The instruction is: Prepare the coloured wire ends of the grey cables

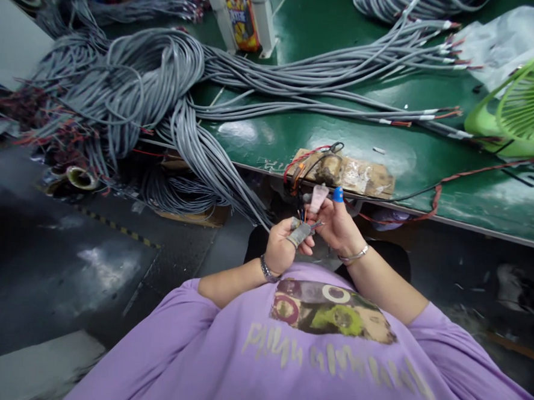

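Close in front of my body, my left hand (282, 244) is closed around the end of a grey cable, with grey wrapping on its thumb. Thin coloured wires (304, 215) fan out of that end, some dark, some orange. My right hand (341, 227) meets them from the other side, its curled fingers at the wire tips; the exact pinch is small and partly hidden. A blue finger cover (338, 194) and a pale pink finger wrap (319, 198) are on two of its fingers. Just beyond lies a cardboard piece (372, 179) carrying a taped device with red and black leads.
Large coils of grey cable (166, 67) are heaped on the green table (262, 136), their stripped ends pointing right. A bundle hangs over the table edge toward my left hand. A green fan (526, 107) and a plastic bag (512, 43) stand at the right.
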{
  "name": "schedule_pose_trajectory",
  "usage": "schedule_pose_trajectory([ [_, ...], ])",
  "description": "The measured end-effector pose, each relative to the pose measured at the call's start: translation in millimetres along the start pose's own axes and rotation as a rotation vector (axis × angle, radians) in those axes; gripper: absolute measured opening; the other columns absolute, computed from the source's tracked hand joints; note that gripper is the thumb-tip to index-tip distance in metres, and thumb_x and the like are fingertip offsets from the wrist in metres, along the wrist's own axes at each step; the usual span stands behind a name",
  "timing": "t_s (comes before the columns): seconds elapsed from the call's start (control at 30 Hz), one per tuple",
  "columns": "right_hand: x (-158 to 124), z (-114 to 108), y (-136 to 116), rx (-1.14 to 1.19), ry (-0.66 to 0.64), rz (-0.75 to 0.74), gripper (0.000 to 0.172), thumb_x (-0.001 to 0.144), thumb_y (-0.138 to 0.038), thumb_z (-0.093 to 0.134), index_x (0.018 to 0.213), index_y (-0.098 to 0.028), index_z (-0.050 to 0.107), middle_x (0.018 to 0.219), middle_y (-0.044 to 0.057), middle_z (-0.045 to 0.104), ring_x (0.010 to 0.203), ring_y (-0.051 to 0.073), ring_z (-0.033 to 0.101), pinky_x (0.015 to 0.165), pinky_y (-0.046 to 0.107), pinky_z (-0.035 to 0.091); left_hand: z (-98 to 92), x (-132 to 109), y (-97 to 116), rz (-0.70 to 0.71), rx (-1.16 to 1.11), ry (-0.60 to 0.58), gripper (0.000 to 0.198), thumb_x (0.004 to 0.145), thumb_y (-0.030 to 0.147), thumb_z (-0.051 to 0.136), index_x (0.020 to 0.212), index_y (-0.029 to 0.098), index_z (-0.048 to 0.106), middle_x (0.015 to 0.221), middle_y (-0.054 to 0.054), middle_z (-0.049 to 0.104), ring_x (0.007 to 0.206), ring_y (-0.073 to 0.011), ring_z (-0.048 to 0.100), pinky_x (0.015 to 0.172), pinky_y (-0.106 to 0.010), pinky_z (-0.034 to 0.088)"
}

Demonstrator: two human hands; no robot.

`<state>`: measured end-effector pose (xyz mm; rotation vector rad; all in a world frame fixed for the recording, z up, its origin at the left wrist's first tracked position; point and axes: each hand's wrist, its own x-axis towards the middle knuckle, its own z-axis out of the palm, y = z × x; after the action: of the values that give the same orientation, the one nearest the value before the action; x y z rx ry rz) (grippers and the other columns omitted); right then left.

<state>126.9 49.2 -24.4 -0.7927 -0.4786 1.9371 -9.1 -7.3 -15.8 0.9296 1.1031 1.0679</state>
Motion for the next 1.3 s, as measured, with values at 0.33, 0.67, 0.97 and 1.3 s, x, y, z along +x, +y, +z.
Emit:
schedule_pose_trajectory([
  [0.33,-22.7,-11.0,-30.4,-0.618,-0.258,0.014,0.032,0.065,-0.041,0.083,0.070,-0.014,0.066,0.064,-0.001,0.063,0.057,0.009,0.053,0.059,0.024,0.044,-2.8,-3.8,6.7,-0.031,0.171,-0.179,0.037,0.075,0.050,0.070,0.068,0.014,0.063,0.062,-0.005,0.068,0.052,-0.0123,0.063,0.055,-0.024,0.053],
  [0.67,-40.7,-3.2,-34.5,-0.871,-0.279,-0.233,0.029,0.080,-0.044,0.070,0.082,-0.015,0.070,0.074,0.002,0.066,0.065,0.013,0.058,0.063,0.026,0.048,-2.2,6.7,3.9,-0.294,0.152,-0.339,0.033,0.071,0.043,0.073,0.068,0.012,0.062,0.057,-0.007,0.068,0.048,-0.0158,0.064,0.050,-0.025,0.051],
  [0.97,-42.5,-23.5,1.1,-0.595,0.053,-0.281,0.037,0.071,-0.051,0.077,0.091,-0.022,0.067,0.085,0.002,0.067,0.071,0.013,0.060,0.064,0.027,0.052,3.7,9.2,2.5,-0.222,-0.026,-0.154,0.047,0.067,0.058,0.073,0.073,0.013,0.061,0.059,-0.007,0.068,0.051,-0.0178,0.066,0.054,-0.027,0.052],
  [1.3,-41.7,-3.9,-5.5,-0.497,-0.054,-0.073,0.040,0.064,-0.051,0.082,0.072,-0.018,0.060,0.054,-0.002,0.060,0.043,0.011,0.052,0.043,0.024,0.042,-9.6,10.4,8.4,-0.182,0.203,-0.393,0.044,0.068,0.055,0.076,0.068,0.013,0.062,0.063,-0.008,0.071,0.058,-0.0155,0.066,0.060,-0.026,0.052],
])
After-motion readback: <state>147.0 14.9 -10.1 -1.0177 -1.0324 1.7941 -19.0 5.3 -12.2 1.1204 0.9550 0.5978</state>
